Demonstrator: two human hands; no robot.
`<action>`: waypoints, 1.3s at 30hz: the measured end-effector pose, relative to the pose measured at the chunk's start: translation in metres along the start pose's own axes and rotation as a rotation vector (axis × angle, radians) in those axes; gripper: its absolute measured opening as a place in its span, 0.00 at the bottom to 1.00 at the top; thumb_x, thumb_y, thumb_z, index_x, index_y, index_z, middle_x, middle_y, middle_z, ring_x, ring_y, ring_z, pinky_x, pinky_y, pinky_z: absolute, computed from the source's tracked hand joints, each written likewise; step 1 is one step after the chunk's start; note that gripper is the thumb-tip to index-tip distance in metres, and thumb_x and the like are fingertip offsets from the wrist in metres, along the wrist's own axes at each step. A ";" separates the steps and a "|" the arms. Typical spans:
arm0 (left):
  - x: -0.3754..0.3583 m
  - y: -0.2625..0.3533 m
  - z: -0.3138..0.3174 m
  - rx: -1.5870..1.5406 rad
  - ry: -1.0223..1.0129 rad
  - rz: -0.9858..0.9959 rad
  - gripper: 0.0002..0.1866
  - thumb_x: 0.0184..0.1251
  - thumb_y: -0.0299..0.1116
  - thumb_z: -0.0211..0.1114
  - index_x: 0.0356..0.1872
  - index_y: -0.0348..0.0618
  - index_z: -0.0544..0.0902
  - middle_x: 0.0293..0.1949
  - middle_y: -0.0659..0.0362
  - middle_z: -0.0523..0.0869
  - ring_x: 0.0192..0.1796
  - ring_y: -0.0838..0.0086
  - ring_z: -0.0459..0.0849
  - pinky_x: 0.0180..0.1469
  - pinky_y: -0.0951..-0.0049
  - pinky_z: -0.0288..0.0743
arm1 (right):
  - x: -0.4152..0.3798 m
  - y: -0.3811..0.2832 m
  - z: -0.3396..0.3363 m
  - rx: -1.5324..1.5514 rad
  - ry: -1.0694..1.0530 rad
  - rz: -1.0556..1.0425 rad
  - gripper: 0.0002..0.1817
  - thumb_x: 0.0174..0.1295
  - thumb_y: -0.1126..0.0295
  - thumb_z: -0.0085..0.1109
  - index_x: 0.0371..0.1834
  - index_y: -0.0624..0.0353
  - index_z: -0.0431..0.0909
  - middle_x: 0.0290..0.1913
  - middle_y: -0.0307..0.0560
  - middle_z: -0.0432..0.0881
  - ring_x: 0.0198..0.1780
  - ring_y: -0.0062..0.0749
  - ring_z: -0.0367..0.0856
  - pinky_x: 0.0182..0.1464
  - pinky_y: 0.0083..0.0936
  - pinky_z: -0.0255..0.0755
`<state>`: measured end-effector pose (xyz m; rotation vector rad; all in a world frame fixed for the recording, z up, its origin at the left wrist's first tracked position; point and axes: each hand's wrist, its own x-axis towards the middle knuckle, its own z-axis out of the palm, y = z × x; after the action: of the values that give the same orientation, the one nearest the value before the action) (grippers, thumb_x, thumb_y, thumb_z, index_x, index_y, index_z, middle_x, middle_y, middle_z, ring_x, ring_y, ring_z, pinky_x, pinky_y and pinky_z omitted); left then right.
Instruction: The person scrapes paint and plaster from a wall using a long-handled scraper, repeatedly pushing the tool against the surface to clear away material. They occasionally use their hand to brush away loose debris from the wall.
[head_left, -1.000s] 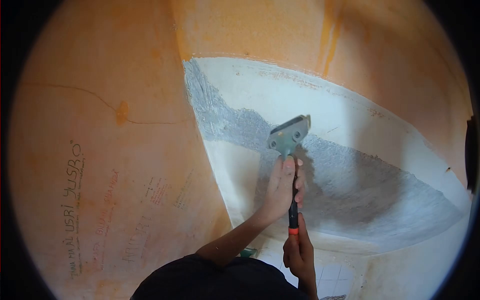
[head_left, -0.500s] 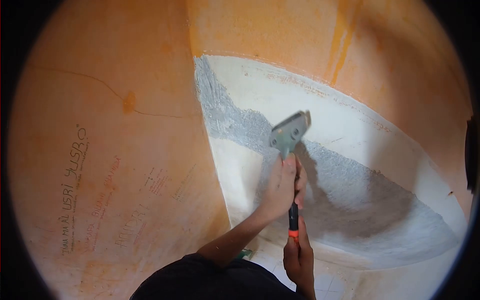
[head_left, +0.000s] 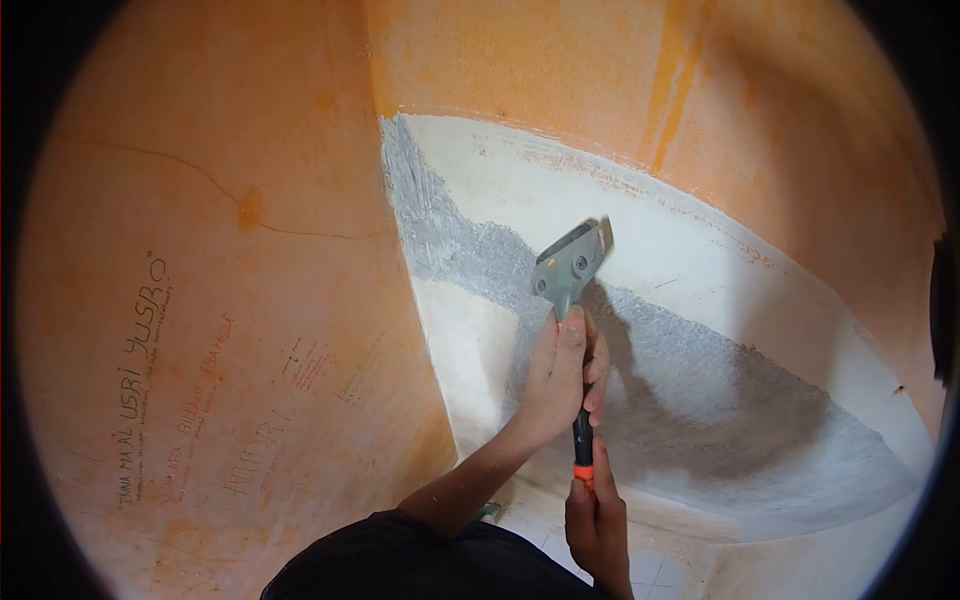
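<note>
Wall [head_left: 300, 200] of faded orange, stained and streaked, with a thin crack [head_left: 195, 165] and handwriting [head_left: 140, 380] in dark and red strokes on the left side. Next to it, a curved white section [head_left: 650, 225] with a chipped, flaky upper edge. Across that, a rough gray patch [head_left: 770, 390], narrow and ridged at the upper left, broader and partly brownish to the right. At the bottom, dark clothing [head_left: 420, 560] and a few pale tiles [head_left: 655, 572]. In front of the white section and gray patch, a scraper [head_left: 567, 290], held nearly upright; contact with the surface impossible to tell from this view. At its top, a broad, flat metal head [head_left: 572, 262] in dull gray-green, slanted up to the right, with a dark slot along the upper edge. Below, a slim black handle [head_left: 583, 430]. Left hand [head_left: 550, 385] wrapped around the upper handle, thumb up against the base of the head. Right hand [head_left: 597, 525] closed lower down, around the handle's end. Just above the right palm, a bright orange-red collar [head_left: 583, 472]. Smallest of all, two round screws [head_left: 581, 262] on the head's face.
</note>
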<state>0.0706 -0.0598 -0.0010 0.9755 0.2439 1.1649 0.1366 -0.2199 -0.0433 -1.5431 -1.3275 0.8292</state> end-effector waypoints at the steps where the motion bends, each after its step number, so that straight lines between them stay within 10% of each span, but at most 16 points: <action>1: -0.001 0.001 0.002 0.006 0.009 -0.004 0.18 0.81 0.50 0.37 0.38 0.46 0.59 0.19 0.63 0.65 0.12 0.83 0.64 0.11 0.80 0.65 | -0.003 -0.001 -0.003 0.027 -0.013 0.041 0.31 0.71 0.73 0.46 0.77 0.63 0.51 0.28 0.49 0.78 0.26 0.28 0.77 0.34 0.24 0.71; 39: 0.006 0.002 0.003 -0.082 0.062 -0.025 0.21 0.79 0.55 0.39 0.35 0.47 0.60 0.16 0.63 0.65 0.10 0.81 0.63 0.09 0.80 0.60 | 0.008 -0.010 -0.005 0.008 0.062 -0.199 0.25 0.75 0.68 0.44 0.73 0.61 0.60 0.28 0.44 0.73 0.26 0.23 0.68 0.31 0.22 0.66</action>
<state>0.0739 -0.0562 0.0038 0.8626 0.2553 1.1750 0.1388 -0.2131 -0.0314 -1.3935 -1.4045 0.6566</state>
